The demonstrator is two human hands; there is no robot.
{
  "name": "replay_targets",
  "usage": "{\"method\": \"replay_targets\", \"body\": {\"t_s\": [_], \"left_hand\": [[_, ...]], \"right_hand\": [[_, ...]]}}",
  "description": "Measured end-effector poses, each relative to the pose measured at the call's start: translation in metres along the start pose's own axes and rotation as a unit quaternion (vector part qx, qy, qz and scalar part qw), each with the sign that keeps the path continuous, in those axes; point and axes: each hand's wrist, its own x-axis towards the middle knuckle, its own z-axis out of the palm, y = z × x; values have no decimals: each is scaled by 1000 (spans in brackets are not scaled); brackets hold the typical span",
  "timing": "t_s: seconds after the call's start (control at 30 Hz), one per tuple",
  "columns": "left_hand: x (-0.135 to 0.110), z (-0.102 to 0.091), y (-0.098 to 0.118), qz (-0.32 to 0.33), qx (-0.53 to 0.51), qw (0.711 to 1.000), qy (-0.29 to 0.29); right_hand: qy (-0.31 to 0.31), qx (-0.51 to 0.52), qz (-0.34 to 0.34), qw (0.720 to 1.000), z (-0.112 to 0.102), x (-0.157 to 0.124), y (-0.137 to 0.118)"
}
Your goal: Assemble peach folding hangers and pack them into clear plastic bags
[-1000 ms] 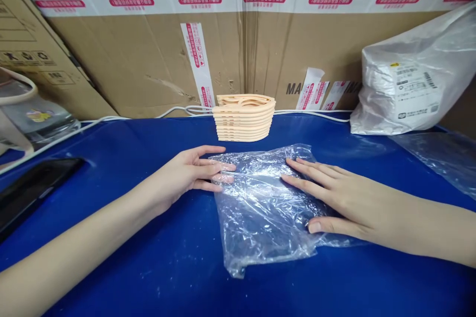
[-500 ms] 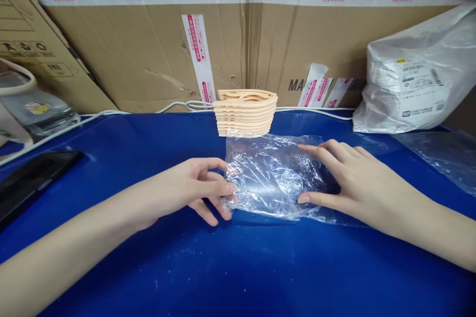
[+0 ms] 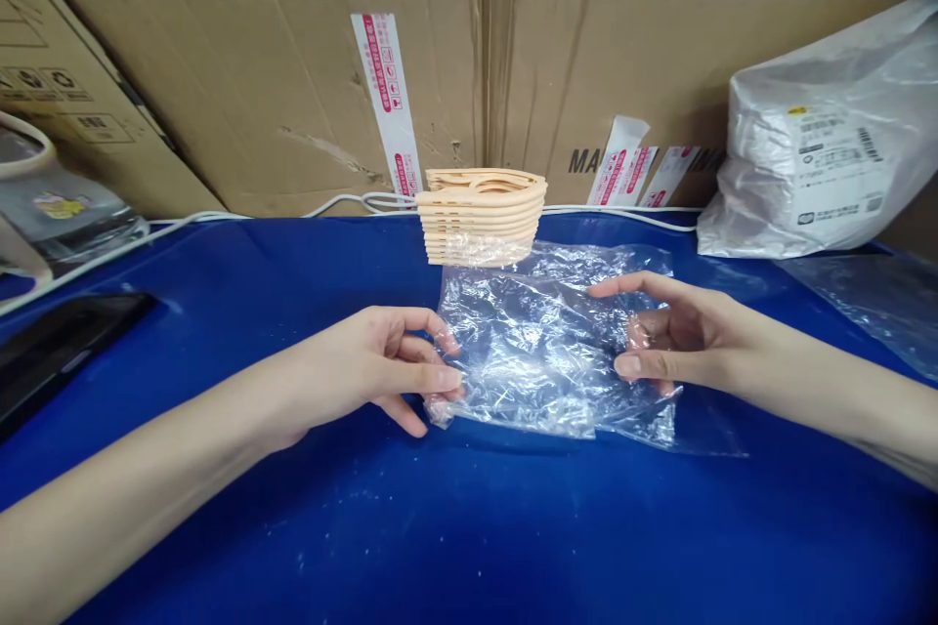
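Note:
A crinkled clear plastic bag (image 3: 528,352) lies across the blue surface between both hands. At its left edge my left hand (image 3: 403,361) grips the film, thumb on top and fingers partly beneath it. My right hand (image 3: 678,332) holds the right part, its thumb above, some fingers behind the film and the index finger stretched over it. Just beyond the bag stands a stack of thin peach-coloured plastic pieces that look like clothes hangers (image 3: 480,220). The bag's upper edge overlaps the bottom of this stack.
Large cardboard boxes (image 3: 278,88) wall off the back, with a white cable (image 3: 322,207) along their foot. A black phone (image 3: 69,352) and a clear jug (image 3: 73,205) are at left. A white labelled bag (image 3: 821,156) and more clear film (image 3: 872,303) are at right.
My right hand has turned, and its fingers have curled around the film from lying over it. The bag looks more spread out on the right. My left hand has hardly moved.

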Motion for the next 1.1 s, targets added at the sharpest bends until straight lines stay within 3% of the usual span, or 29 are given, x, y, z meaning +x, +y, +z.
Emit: {"method": "replay_targets", "body": {"t_s": [0.23, 0.47, 0.6, 0.73, 0.93, 1.1], "left_hand": [[-2, -2, 3, 22, 24, 999, 0], [1, -6, 1, 13, 9, 1000, -3], [0, -7, 2, 5, 7, 1000, -2], [-2, -7, 7, -31, 35, 999, -14], [-2, -9, 8, -36, 42, 998, -20], [-2, -11, 8, -36, 54, 998, -10]], "right_hand": [[25, 38, -40, 998, -6, 3, -4], [-75, 69, -37, 994, -4, 3, 7], [-56, 72, -44, 995, -2, 5, 10], [-37, 32, -49, 998, -1, 5, 9], [-59, -90, -63, 992, -5, 0, 6], [-93, -98, -71, 988, -6, -2, 1]]}}
